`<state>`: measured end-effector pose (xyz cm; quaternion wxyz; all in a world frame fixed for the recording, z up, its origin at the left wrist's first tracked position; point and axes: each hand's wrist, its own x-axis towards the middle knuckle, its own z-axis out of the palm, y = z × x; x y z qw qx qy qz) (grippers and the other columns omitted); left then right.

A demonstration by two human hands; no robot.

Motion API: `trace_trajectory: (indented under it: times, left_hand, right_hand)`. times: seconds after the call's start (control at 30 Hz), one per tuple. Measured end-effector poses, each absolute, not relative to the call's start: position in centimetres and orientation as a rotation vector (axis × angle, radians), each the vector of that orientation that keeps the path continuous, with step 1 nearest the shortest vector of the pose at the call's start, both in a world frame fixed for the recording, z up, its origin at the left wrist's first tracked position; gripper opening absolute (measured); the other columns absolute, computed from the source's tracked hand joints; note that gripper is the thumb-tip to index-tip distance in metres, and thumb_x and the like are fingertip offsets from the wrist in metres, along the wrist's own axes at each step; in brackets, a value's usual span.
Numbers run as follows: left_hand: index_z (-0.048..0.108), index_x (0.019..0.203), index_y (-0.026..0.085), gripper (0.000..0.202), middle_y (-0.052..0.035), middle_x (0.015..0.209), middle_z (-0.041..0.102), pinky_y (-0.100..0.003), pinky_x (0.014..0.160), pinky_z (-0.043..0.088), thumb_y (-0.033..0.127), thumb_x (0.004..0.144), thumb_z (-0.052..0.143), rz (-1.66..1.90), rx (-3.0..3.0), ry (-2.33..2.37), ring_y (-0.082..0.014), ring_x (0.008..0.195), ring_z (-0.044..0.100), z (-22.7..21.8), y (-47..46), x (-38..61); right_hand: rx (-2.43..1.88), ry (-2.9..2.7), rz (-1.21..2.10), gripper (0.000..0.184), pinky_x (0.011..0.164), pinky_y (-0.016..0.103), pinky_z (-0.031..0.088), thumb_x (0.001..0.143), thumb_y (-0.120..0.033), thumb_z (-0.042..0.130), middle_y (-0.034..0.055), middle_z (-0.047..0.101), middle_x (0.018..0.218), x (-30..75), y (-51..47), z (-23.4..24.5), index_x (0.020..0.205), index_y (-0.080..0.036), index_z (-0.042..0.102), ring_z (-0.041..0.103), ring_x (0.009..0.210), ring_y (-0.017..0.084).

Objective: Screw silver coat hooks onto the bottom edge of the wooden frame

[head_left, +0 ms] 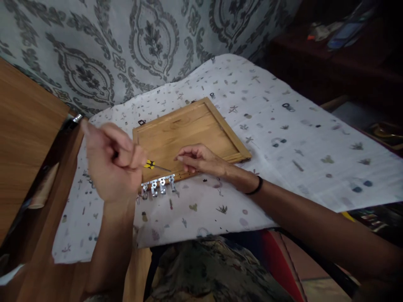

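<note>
My left hand (115, 161) is raised over the near left corner of a framed wooden board (185, 130). Motion blurs it; its fingers look partly curled, and whether they hold anything cannot be made out. Beside it, a screwdriver (150, 164) with a yellow and black handle lies over the board, its shaft pointing right and the handle's end hidden by that hand. My right hand (200, 159) hovers above the board's near side, thumb and forefinger pinched together; anything between them is too small to name. Metal hooks (162, 184) hang in a row at the near edge.
A white patterned cloth (267, 121) covers the table beneath the board. Wooden furniture (28, 138) stands close on the left, with a rolled tube (44, 188) beside it. Behind is a patterned curtain (154, 46). A dark surface (315, 63) with small items is at the back right.
</note>
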<state>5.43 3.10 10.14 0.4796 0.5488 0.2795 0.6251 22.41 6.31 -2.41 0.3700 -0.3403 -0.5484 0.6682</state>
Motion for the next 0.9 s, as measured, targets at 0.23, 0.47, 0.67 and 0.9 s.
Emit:
trace_trajectory:
  times: [0.23, 0.47, 0.67, 0.9]
  left_hand:
    - [0.053, 0.054, 0.018, 0.065, 0.0083, 0.045, 0.012, -0.022, 0.039, 0.017, 0.053, 0.108, 0.042, 1.625, 1.254, 0.857, -0.0067, 0.038, 0.007, 9.6, 2.5, 3.8]
    - [0.064, 0.062, 0.018, 0.052, 0.0098, 0.044, 0.022, -0.021, 0.04, 0.022, 0.062, 0.089, 0.073, 1.715, 1.24, 0.836, -0.0054, 0.039, 0.016, 6.6, 3.4, 2.8]
    - [0.059, 0.062, 0.018, 0.053, 0.0083, 0.048, 0.026, -0.019, 0.045, 0.032, 0.058, 0.097, 0.065, 1.773, 1.033, 0.875, -0.0064, 0.042, 0.027, 5.3, 4.9, 2.2]
    - [0.061, 0.065, 0.018, 0.052, 0.0065, 0.053, 0.033, -0.02, 0.05, 0.038, 0.059, 0.097, 0.064, 1.713, 0.992, 0.854, -0.0072, 0.047, 0.034, 5.0, 5.2, 2.1]
  right_hand:
    - [-0.843, -1.404, 1.705, 0.032, 0.046, 0.021, 0.037, 0.082, -0.045, 0.077, -0.0057, 0.062, 0.059, 22.4, 6.3, -2.7, 0.092, -0.015, 0.07, 0.048, 0.047, 0.005]
    - [-0.918, -1.435, 1.614, 0.035, 0.047, 0.022, 0.037, 0.082, -0.05, 0.075, -0.0045, 0.061, 0.062, 22.1, 6.0, -2.7, 0.093, -0.017, 0.069, 0.048, 0.049, 0.007]
    - [-0.94, -1.784, 1.305, 0.029, 0.061, 0.027, 0.048, 0.091, -0.044, 0.067, 0.003, 0.072, 0.079, 22.0, 5.3, -2.5, 0.101, -0.018, 0.072, 0.062, 0.066, 0.014]
    - [-0.924, -1.915, 1.136, 0.028, 0.07, 0.03, 0.052, 0.095, -0.034, 0.058, 0.0111, 0.077, 0.11, 19.9, 4.8, -0.6, 0.114, -0.017, 0.071, 0.069, 0.085, 0.019]
